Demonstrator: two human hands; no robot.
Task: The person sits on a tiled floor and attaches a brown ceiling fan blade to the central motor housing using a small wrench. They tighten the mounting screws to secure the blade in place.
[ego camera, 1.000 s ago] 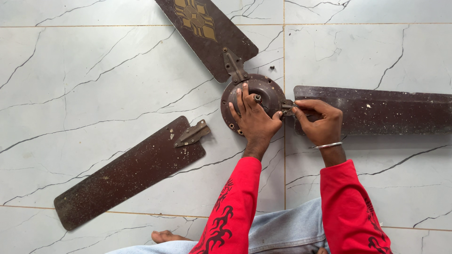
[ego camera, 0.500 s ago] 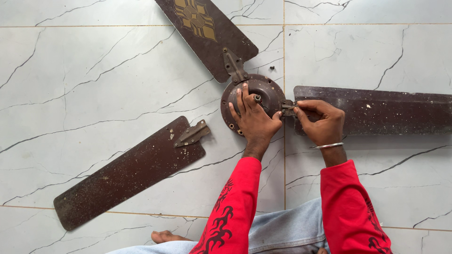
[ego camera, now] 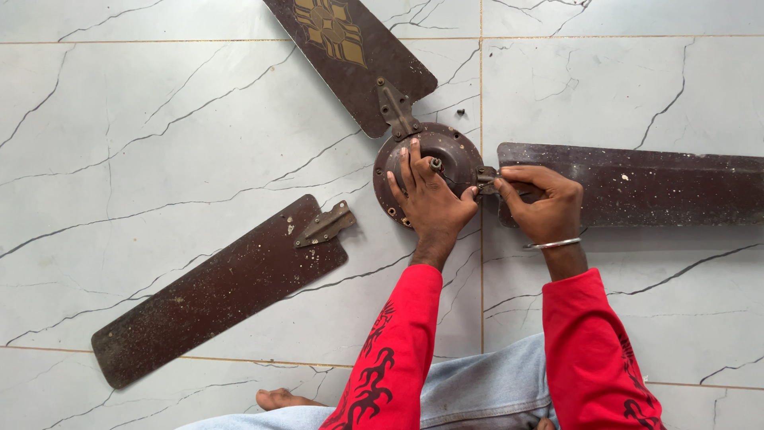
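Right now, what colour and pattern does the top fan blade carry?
Dark brown top fan blade with a gold geometric motif, seen best in the head view.

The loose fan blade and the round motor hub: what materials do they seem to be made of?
The loose fan blade looks like thin sheet metal painted dark brown; pale specks and worn patches suggest rust or chipped paint. The round motor hub under the left hand looks like cast or pressed metal, dull brown and stained.

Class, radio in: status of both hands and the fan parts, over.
Left hand flat on fan hub. Right hand gripping right blade at its bracket. Loose blade lies apart on the floor, nothing obstructing.
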